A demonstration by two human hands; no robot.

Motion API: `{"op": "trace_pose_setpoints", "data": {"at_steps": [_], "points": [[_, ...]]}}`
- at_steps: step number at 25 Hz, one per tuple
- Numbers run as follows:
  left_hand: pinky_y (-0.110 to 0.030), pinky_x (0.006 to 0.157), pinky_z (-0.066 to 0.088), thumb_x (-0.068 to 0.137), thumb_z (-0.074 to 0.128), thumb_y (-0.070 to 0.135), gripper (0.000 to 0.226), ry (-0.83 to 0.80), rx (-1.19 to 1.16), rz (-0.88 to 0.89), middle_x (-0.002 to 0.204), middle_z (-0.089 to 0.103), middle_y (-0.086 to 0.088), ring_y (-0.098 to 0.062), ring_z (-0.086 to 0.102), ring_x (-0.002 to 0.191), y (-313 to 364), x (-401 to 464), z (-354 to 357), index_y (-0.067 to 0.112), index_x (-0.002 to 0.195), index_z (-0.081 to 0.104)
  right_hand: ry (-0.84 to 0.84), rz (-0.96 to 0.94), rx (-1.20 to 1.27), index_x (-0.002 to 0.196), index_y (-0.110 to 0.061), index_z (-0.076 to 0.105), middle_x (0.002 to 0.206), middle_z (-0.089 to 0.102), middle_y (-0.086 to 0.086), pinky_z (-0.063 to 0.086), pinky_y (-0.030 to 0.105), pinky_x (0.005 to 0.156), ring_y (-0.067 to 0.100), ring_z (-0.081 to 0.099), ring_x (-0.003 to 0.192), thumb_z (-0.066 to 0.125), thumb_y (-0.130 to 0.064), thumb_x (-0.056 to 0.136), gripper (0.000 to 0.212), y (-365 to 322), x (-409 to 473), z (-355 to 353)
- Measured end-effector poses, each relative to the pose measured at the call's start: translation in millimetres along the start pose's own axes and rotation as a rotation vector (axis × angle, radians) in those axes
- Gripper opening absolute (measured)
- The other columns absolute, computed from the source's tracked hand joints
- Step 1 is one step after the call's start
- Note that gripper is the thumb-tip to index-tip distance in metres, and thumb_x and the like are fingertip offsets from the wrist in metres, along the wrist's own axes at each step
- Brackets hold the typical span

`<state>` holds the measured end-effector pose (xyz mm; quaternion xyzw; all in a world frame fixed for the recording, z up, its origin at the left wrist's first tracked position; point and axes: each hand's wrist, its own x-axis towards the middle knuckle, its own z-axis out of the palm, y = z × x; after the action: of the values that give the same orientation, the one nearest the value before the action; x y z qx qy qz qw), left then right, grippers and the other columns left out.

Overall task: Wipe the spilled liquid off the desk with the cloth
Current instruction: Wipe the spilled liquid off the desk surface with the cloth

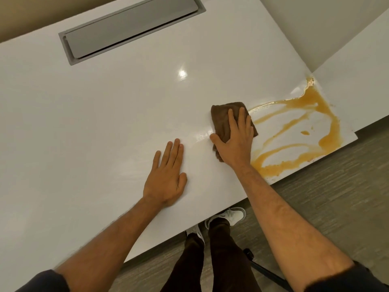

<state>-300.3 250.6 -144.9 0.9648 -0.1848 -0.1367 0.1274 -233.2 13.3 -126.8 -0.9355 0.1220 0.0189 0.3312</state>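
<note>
An orange-brown spilled liquid [303,131] streaks the right corner of the glossy white desk [105,114], reaching its front and right edges. A folded brown cloth [221,121] lies at the spill's left margin. My right hand [235,140] presses flat on the cloth, fingers straight and pointing away from me, thumb out to the left. My left hand [168,178] rests palm down on the bare desk, a little left of the cloth and nearer to me. A faint wet sheen shows on the desk just left of the cloth.
A grey cable-tray lid [130,28] is set into the desk at the back. A second white surface [357,70] adjoins the desk's right corner. Below the front edge are grey flooring, my legs and white shoes [227,216], and a black chair leg [265,270].
</note>
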Motion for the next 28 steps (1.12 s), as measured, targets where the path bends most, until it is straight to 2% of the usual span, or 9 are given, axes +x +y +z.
{"op": "trace_pose_setpoints", "data": {"at_steps": [8,12,15,17,22,25,26,27,28], "points": [[-0.036,0.13,-0.007,0.1,0.041,0.034,0.084,0.073,-0.173,-0.05,0.175,-0.01,-0.009,-0.019,-0.01,0.162,0,-2,-2,0.007,0.165,-0.005,-0.199,-0.329,0.115,0.148,-0.023,0.052,0.165,0.032,0.009,0.014,0.057,0.122,0.04,0.021,0.153,0.069,-0.017,0.085,0.066,-23,-12,18],[-0.037,0.131,-0.004,0.099,0.038,0.024,0.077,0.122,-0.251,-0.103,0.175,0.0,-0.008,-0.019,-0.004,0.162,0,-5,-3,0.006,0.165,0.004,-0.275,-0.435,0.198,0.14,-0.019,0.06,0.161,0.04,0.008,0.01,0.041,0.122,0.037,0.025,0.152,0.069,-0.014,0.077,0.064,-16,-50,24],[-0.04,0.131,-0.003,0.1,0.035,0.023,0.073,0.109,-0.214,-0.087,0.174,-0.001,-0.007,-0.021,-0.005,0.162,-1,-3,-4,0.007,0.165,0.005,-0.295,-0.42,0.239,0.137,-0.022,0.064,0.159,0.041,-0.002,-0.003,0.022,0.121,0.021,0.022,0.151,0.066,-0.016,0.078,0.059,0,-71,20],[-0.043,0.131,-0.004,0.103,0.033,0.029,0.072,0.076,-0.129,-0.066,0.174,-0.006,-0.01,-0.025,-0.008,0.162,-1,-4,-3,0.008,0.165,0.002,-0.32,-0.42,0.251,0.133,-0.025,0.066,0.157,0.042,-0.008,0.001,0.026,0.123,0.017,0.022,0.152,0.065,-0.017,0.078,0.056,13,-86,16],[-0.046,0.131,-0.004,0.099,0.032,0.03,0.078,0.038,-0.044,-0.074,0.174,-0.012,-0.011,-0.026,-0.014,0.161,-3,-6,-1,0.01,0.165,-0.004,-0.398,-0.346,0.32,0.117,-0.028,0.075,0.144,0.053,-0.021,0.017,0.037,0.126,0.006,0.035,0.147,0.067,-0.01,0.075,0.046,44,-126,-11],[-0.047,0.13,-0.004,0.1,0.028,0.034,0.078,0.024,-0.013,-0.085,0.174,-0.014,-0.011,-0.027,-0.015,0.161,0,-6,0,0.011,0.165,-0.006,-0.471,-0.187,0.406,0.11,-0.03,0.077,0.133,0.062,-0.026,0.026,0.044,0.124,-0.004,0.045,0.138,0.067,-0.003,0.072,0.048,57,-141,-37],[-0.048,0.131,-0.003,0.1,0.028,0.034,0.078,0.021,-0.004,-0.086,0.174,-0.014,-0.012,-0.027,-0.015,0.161,1,-5,0,0.011,0.165,-0.006,-0.491,-0.065,0.491,0.109,-0.032,0.078,0.127,0.07,-0.018,0.035,0.049,0.119,0.001,0.056,0.129,0.064,-0.003,0.072,0.05,57,-144,-48],[-0.049,0.131,-0.001,0.1,0.028,0.034,0.078,0.018,0.004,-0.087,0.174,-0.014,-0.012,-0.027,-0.015,0.161,1,-5,0,0.011,0.165,-0.006,-0.491,0.075,0.611,0.109,-0.033,0.078,0.117,0.077,-0.001,0.049,0.057,0.105,0.017,0.07,0.111,0.061,-0.002,0.072,0.052,52,-143,-61],[-0.05,0.131,0.0,0.1,0.029,0.034,0.078,0.015,0.009,-0.086,0.174,-0.015,-0.012,-0.027,-0.015,0.161,2,-4,-1,0.011,0.165,-0.007,-0.448,0.177,0.726,0.11,-0.034,0.078,0.104,0.077,0.019,0.056,0.061,0.081,0.038,0.07,0.085,0.058,0.0,0.074,0.054,47,-138,-74]]}}
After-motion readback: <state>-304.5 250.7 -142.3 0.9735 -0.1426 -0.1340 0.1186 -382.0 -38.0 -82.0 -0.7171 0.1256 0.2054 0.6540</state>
